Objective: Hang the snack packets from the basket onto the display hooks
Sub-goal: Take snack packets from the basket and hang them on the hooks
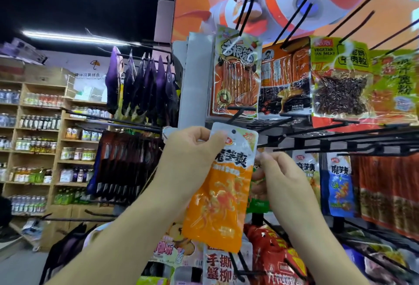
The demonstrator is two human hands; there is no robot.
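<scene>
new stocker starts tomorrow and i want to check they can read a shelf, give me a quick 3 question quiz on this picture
1. True or false: the orange-and-white packet already hangs on a hook.
2. Which hand grips the packet's top corner?
3. Fill in: the green packet in the upper row reads VEGETARIAN ____.

Key
1. False. It is held in the hands and its hang hole is free.
2. The left hand.
3. MEAT.
</scene>
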